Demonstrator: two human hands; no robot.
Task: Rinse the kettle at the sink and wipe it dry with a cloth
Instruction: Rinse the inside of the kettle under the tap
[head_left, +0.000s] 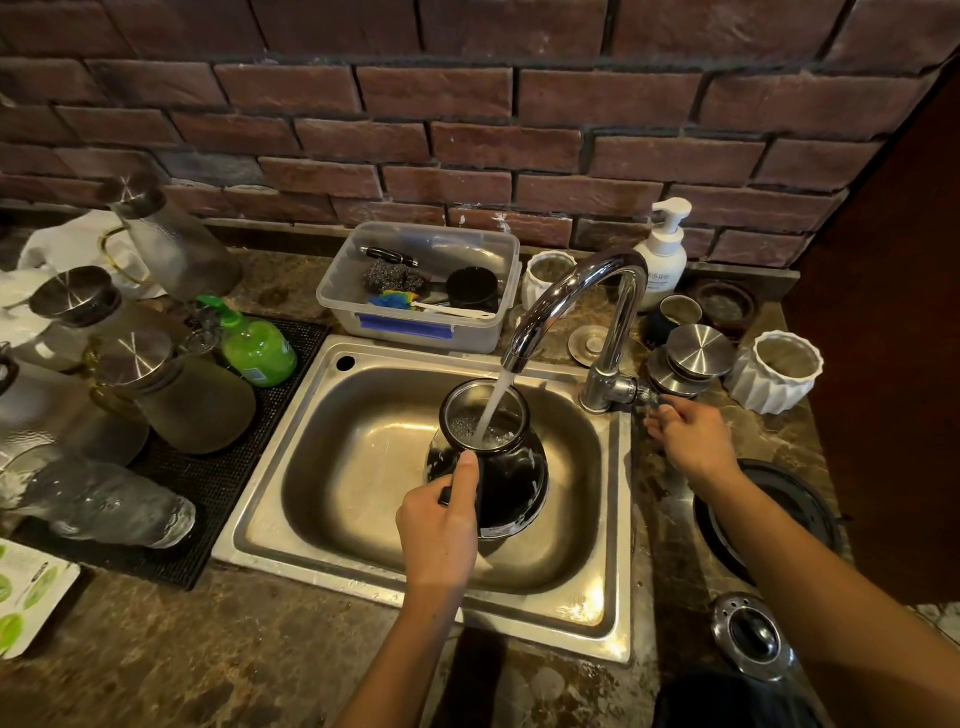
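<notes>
A dark glass kettle (511, 478) with a metal rim is held over the steel sink (363, 457), its mouth tilted up under the chrome tap (576, 306). Water runs from the spout into the kettle. My left hand (441, 525) grips the kettle's black handle, thumb resting up along it. My right hand (691, 441) is at the tap's lever on the right side of the sink, fingers curled around it. The kettle's lid (750, 634), black with a chrome ring, lies on the counter at the front right. No cloth is plainly in view.
Several glass jugs (171, 395) with metal lids stand on a black mat left of the sink, beside a green soap bottle (257, 348). A plastic tub (421, 286) of scrubbers sits behind the sink. White cups (774, 371), a pump bottle (665, 249) and a black round base (769, 509) are on the right.
</notes>
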